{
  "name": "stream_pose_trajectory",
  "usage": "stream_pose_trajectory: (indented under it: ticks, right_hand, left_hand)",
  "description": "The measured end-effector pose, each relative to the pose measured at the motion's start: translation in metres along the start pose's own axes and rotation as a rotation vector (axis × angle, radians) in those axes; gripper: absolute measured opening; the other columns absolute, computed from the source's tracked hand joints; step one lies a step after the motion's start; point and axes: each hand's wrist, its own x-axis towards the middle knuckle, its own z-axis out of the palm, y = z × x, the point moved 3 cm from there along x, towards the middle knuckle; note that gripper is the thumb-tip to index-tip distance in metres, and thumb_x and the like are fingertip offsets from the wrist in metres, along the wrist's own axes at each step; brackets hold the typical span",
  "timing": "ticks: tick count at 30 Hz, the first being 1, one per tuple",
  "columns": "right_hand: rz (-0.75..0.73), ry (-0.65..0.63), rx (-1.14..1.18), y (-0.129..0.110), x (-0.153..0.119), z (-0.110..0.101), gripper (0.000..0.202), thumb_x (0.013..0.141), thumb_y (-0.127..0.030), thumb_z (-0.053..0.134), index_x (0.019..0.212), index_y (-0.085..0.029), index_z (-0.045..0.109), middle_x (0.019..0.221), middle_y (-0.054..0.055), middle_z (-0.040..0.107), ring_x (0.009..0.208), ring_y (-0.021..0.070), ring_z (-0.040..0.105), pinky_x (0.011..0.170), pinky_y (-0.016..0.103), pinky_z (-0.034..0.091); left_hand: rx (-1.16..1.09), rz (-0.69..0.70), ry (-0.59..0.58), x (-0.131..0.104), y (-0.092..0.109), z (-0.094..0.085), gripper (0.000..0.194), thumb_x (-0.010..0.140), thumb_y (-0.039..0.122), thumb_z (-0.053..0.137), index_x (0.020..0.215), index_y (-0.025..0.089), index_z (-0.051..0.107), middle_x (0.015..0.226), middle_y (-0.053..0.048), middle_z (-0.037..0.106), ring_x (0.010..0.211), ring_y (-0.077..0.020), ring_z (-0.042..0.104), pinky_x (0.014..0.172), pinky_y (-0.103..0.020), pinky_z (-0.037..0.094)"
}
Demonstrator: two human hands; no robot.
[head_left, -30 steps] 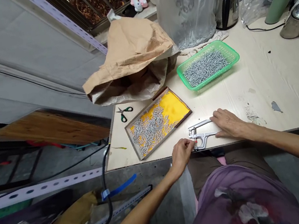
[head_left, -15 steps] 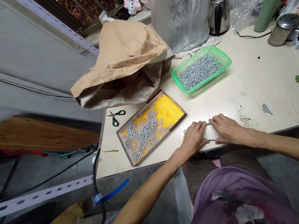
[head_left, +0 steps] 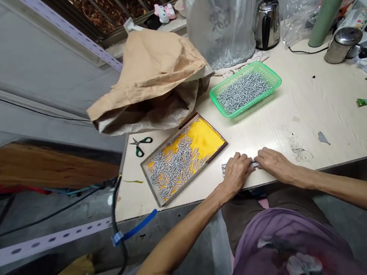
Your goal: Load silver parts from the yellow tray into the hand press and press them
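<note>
1. Beside the near right side of the shallow tray, on the counter, lies a silver metal tool, mostly covered by the two hands.
2. Nearer the tray, the left hand is closed over the tool, its fingers bent; the tool's end pokes out on the tray side.
3. Farther right of the tray, the right hand is closed on the tool's other end, fingers curled; a narrow strip of metal shows between the hands.
4. Within the tray, small silver metal pieces cover much of the yellow bottom.
5. Beyond the tray to the right sits a green basket holding many similar pieces.
6. Just left of the tray's far side are scissors, blades open.
7. Behind the tray slumps a brown paper bag, its mouth facing the tray.
</note>
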Motion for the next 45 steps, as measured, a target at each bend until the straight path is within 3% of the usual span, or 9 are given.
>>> stream_pose_trajectory:
  ticks: [4,6,10,16,19,27,34,39,45]
  right_hand:
    - [-0.032,0.01,0.095,0.017,-0.004,-0.012,0.042,0.075,-0.031,0.074,0.109,-0.011,0.058,0.098,0.012,0.059,0.091,0.0246,0.051,0.078,0.034,0.043]
    - [-0.078,-0.017,0.129,0.026,-0.003,-0.016,0.04,0.08,-0.037,0.068,0.109,-0.012,0.059,0.099,0.012,0.06,0.091,0.0244,0.052,0.079,0.034,0.043]
    - [-0.045,0.05,0.041,0.037,0.012,-0.016,0.016,0.09,-0.024,0.051,0.096,-0.017,0.064,0.094,0.01,0.062,0.089,0.0227,0.052,0.077,0.033,0.04]
    - [0.002,0.086,-0.141,0.036,0.049,-0.021,0.017,0.09,-0.021,0.051,0.083,-0.018,0.066,0.086,0.008,0.064,0.087,0.023,0.049,0.077,0.036,0.032]
    - [-0.032,0.059,-0.176,0.015,0.058,-0.026,0.016,0.09,-0.019,0.051,0.089,-0.018,0.067,0.091,0.01,0.064,0.09,0.0234,0.048,0.077,0.036,0.03]
    - [-0.519,-0.135,-0.114,-0.077,0.083,-0.001,0.02,0.092,-0.021,0.05,0.087,-0.019,0.069,0.098,0.009,0.063,0.096,0.0224,0.047,0.073,0.034,0.033]
    - [-0.488,-0.108,-0.124,-0.092,0.106,0.006,0.02,0.085,-0.003,0.048,0.085,-0.016,0.062,0.087,0.008,0.062,0.088,0.0187,0.05,0.074,0.03,0.038]
    - [-0.361,0.095,-0.062,-0.067,0.113,-0.03,0.019,0.087,-0.006,0.045,0.09,-0.015,0.062,0.086,0.008,0.061,0.083,0.0195,0.051,0.074,0.03,0.04]
    - [-0.121,0.585,-0.029,0.029,0.117,-0.122,0.023,0.091,-0.016,0.041,0.093,-0.017,0.063,0.091,0.011,0.06,0.091,0.025,0.052,0.08,0.037,0.043]
  left_hand:
    - [-0.074,0.009,0.246,-0.02,0.009,0.013,0.038,0.091,0.032,0.053,0.125,0.016,0.05,0.127,-0.015,0.056,0.117,-0.0261,0.052,0.096,-0.043,0.047]
    - [-0.096,0.043,0.338,-0.031,0.021,0.024,0.04,0.094,0.03,0.046,0.131,0.014,0.045,0.136,-0.018,0.05,0.13,-0.0274,0.044,0.104,-0.046,0.042]
    - [-0.132,0.125,0.376,-0.041,0.046,0.043,0.05,0.095,0.04,0.043,0.138,0.016,0.038,0.142,-0.018,0.046,0.139,-0.0277,0.034,0.109,-0.049,0.036]
    - [-0.168,0.141,0.37,-0.041,0.052,0.049,0.056,0.091,0.052,0.046,0.132,0.013,0.046,0.136,-0.018,0.052,0.136,-0.029,0.038,0.112,-0.05,0.032]
    - [-0.199,0.142,0.355,-0.041,0.05,0.046,0.059,0.09,0.053,0.047,0.133,0.012,0.045,0.136,-0.018,0.052,0.137,-0.0297,0.037,0.112,-0.051,0.031]
    - [-0.309,0.105,0.265,-0.039,0.05,0.058,0.054,0.089,0.054,0.048,0.124,0.012,0.054,0.121,-0.017,0.061,0.117,-0.0326,0.056,0.1,-0.047,0.045]
    - [-0.343,0.068,0.227,-0.034,0.044,0.059,0.06,0.09,0.055,0.045,0.134,0.014,0.046,0.128,-0.016,0.059,0.121,-0.0313,0.053,0.102,-0.044,0.044]
    - [-0.329,0.069,0.254,-0.005,0.038,0.047,0.054,0.091,0.049,0.046,0.131,0.013,0.048,0.129,-0.016,0.057,0.123,-0.0319,0.051,0.104,-0.048,0.042]
    - [-0.201,0.054,0.497,0.007,0.007,0.008,0.034,0.096,0.035,0.042,0.121,0.016,0.055,0.123,-0.013,0.06,0.121,-0.0248,0.051,0.104,-0.044,0.042]
